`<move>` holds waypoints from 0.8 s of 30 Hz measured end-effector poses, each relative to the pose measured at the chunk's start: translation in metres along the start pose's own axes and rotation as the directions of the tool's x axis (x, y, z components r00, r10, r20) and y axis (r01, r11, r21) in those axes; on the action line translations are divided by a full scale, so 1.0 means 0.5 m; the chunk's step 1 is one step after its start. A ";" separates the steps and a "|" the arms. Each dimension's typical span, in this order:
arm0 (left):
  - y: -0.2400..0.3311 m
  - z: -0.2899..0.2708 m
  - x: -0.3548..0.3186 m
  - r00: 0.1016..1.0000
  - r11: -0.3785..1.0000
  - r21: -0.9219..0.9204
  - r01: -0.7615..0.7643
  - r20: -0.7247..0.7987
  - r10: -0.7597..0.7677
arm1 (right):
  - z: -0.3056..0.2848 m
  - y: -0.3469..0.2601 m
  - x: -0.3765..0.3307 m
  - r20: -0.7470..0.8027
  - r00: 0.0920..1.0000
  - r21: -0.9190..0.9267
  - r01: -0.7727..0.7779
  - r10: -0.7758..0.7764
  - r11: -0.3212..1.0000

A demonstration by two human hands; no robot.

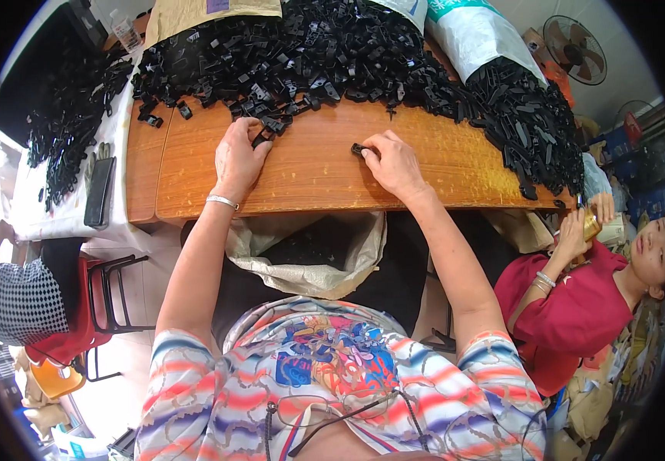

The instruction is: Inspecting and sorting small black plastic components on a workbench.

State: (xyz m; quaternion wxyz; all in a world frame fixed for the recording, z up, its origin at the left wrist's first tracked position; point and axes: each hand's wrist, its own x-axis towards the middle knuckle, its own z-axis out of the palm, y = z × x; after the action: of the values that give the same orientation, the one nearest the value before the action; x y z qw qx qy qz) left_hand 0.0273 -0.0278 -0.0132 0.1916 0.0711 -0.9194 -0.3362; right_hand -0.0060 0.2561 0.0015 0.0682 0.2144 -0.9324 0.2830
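My left hand [239, 155] is at the near edge of a wide heap of small black plastic parts [325, 58], its thumb and fingers closed on a black plastic part [262, 138]. Other loose pieces lie right beside its fingertips. Over the bare wood of the table [309, 169], my right hand [391, 163] pinches another small black plastic part [358, 150] between thumb and fingers. Below the table edge, an open white woven sack [302, 269] spreads across my lap, with dark contents too dim to make out.
Flat black parts [521, 115] spill from a white sack [474, 38] at the right. On a white-covered table at the left lie more black parts [64, 142] and a phone [99, 192]. A person in red [570, 307] sits close on the right, another person [21, 288] on the left.
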 end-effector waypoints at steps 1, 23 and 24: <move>-0.001 0.000 0.000 1.000 1.000 0.001 0.000 -0.002 0.000 | -0.001 -0.002 -0.001 0.003 1.000 -0.024 0.011 -0.011 1.000; 0.090 0.010 -0.093 0.908 0.454 -0.812 0.367 0.419 0.015 | 0.059 -0.156 -0.028 -0.230 0.973 0.504 0.119 0.000 0.856; 0.089 0.011 -0.095 0.908 0.452 -0.813 0.367 0.419 0.017 | 0.058 -0.154 -0.030 -0.220 0.976 0.503 0.111 0.003 0.857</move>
State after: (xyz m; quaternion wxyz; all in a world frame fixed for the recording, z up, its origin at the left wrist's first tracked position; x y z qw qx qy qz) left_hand 0.0686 0.0216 -0.0030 -0.0117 -0.0050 -0.6204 -0.7842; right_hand 0.0413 0.1880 0.0119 0.1160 0.2195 -0.8042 0.5400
